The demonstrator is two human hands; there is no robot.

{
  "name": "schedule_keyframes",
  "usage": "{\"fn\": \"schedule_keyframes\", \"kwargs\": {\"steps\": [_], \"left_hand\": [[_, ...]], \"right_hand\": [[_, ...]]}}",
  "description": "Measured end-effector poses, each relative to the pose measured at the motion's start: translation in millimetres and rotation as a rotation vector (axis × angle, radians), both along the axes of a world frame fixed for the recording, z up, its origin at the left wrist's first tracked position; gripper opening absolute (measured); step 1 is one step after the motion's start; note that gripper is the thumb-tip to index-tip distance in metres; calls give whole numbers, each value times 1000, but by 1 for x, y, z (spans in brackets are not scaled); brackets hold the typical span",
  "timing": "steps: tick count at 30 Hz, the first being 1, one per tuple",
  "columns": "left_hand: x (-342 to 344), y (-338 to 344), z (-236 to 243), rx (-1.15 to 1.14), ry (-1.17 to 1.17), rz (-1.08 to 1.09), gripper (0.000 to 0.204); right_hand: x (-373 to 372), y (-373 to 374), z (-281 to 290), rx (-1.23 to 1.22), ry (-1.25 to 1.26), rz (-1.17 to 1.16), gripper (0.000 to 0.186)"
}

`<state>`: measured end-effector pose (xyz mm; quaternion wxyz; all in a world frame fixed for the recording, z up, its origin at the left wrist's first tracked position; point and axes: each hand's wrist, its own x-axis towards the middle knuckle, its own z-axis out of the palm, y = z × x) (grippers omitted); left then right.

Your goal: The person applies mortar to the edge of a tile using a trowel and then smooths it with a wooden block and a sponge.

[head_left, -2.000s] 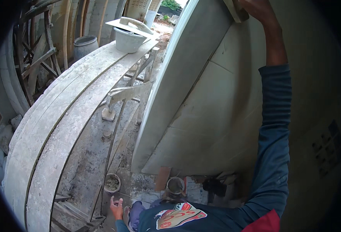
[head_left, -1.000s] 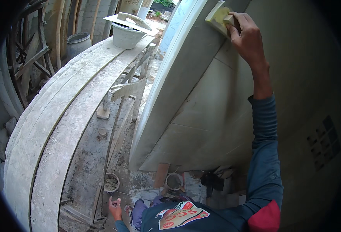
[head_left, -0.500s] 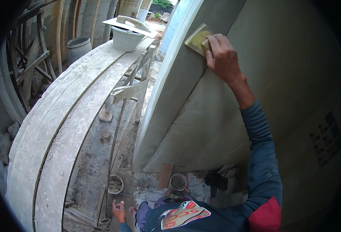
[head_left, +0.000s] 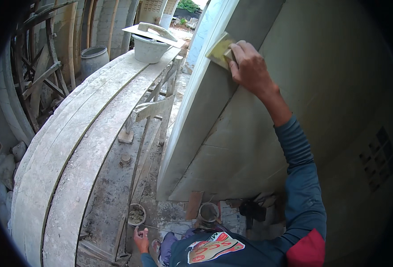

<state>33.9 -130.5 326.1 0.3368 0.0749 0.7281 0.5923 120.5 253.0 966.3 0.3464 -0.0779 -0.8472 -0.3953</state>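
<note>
High on the wall, my right hand [head_left: 250, 69] grips the block handle of a yellow plastering float [head_left: 220, 51]. The float lies against the grey plastered strip [head_left: 205, 104], its left edge at the pale border [head_left: 178, 120] along the wall's end. My right arm reaches up to it, bent at the elbow. Low on the left, my left hand [head_left: 141, 240] hangs free with its fingers apart and nothing in it. Just beyond that hand stands a small bucket of mortar [head_left: 136, 215] on the floor.
A long plank scaffold [head_left: 94, 129] curves along my left on wooden trestles [head_left: 154, 109]. On its far end stands a grey bucket [head_left: 150, 51] with a handled trowel [head_left: 154, 32] across it. Another bucket [head_left: 209, 212] and a brown board [head_left: 194, 204] are at the wall's foot.
My right hand has slid the float slightly left and down, to the strip's pale border. The left hand stays low and free. The whole view has shifted a little.
</note>
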Motion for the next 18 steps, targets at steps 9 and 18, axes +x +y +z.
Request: {"fn": "schedule_keyframes", "kwargs": {"steps": [9,18], "left_hand": [[-3,-16,5,19,-76,30,65],[-6,-25,-12,-16,40,-3,65]], "right_hand": [[32,-12,-2,-111,185,-49,30],[33,-7,-51,-228,-63,-2,31]]}}
